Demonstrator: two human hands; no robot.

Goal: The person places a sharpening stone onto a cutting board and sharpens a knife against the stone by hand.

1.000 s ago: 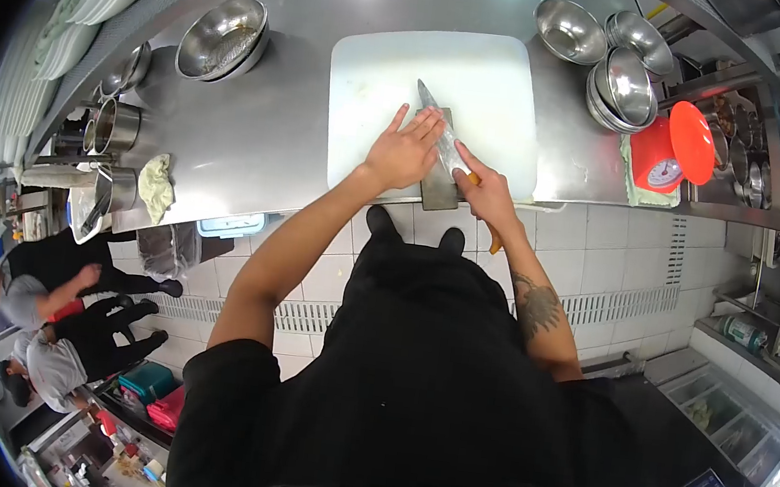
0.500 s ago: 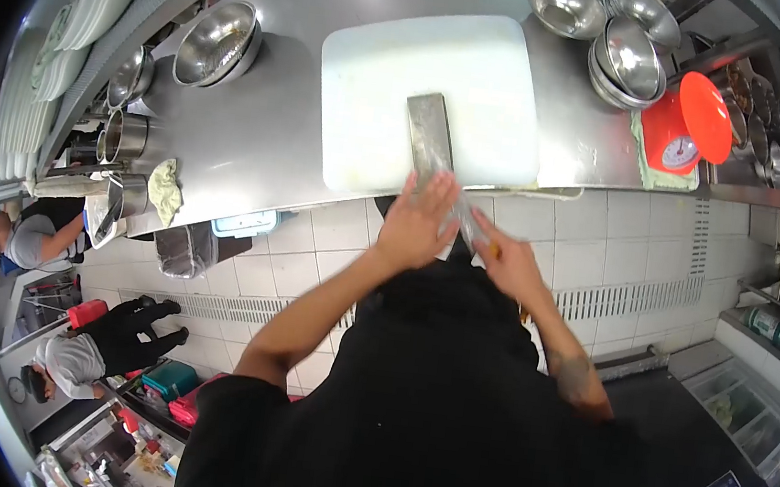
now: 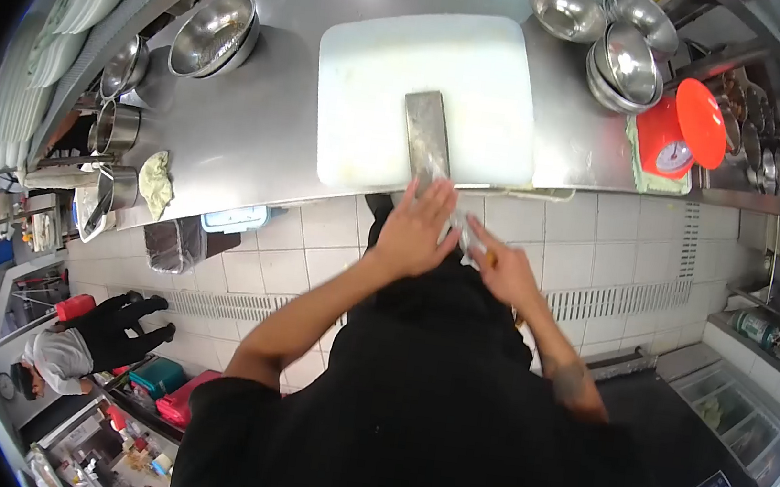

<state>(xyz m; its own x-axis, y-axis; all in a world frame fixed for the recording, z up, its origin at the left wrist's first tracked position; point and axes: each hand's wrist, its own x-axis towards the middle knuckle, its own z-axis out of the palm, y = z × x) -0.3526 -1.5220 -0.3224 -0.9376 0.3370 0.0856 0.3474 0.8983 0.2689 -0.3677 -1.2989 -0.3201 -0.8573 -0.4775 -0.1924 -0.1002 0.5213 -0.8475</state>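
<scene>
A grey sharpening stone (image 3: pixel 427 137) lies lengthwise on the white cutting board (image 3: pixel 359 96), its near end at the board's front edge. My left hand (image 3: pixel 418 230) rests flat with fingers extended on the knife blade, over the near end of the stone. My right hand (image 3: pixel 504 268) is closed round the orange handle of the knife (image 3: pixel 464 237). Much of the blade is hidden under my left hand.
Steel bowls (image 3: pixel 214 34) and a crumpled cloth (image 3: pixel 156 185) are on the counter's left. More bowls (image 3: pixel 628 61) and a red scale (image 3: pixel 663 145) stand at the right. A person (image 3: pixel 64 358) is at the lower left.
Both hands and the knife have come down the stone toward my body since the first frame. One of the two people at the left is out of view.
</scene>
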